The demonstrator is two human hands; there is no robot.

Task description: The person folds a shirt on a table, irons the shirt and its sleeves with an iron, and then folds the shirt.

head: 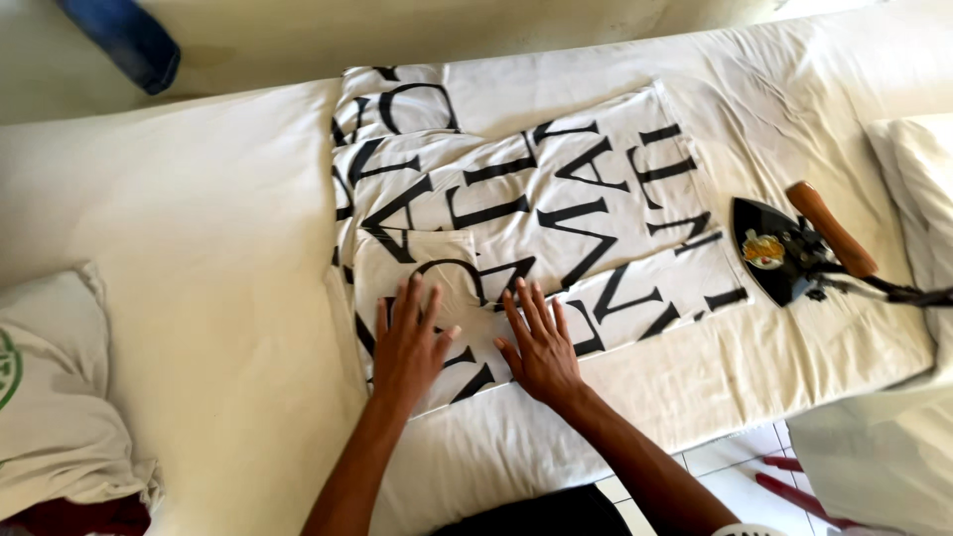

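A white garment [556, 199] printed with large black letters lies spread flat on a cream sheet [218, 238]. My left hand [409, 342] rests flat on its near left part, fingers spread, next to a folded-over sleeve or panel. My right hand [539, 342] presses flat on the cloth just to the right of it, fingers apart. Neither hand grips anything. A black iron [779, 253] with a brown wooden handle stands tipped on the sheet to the right of the garment, its cord running off to the right.
A white pillow [55, 397] with a green mark lies at the left edge. More white bedding [918, 189] is piled at the right. Blue denim [124, 40] shows at the top left. Tiled floor [735, 476] is visible at the bottom right.
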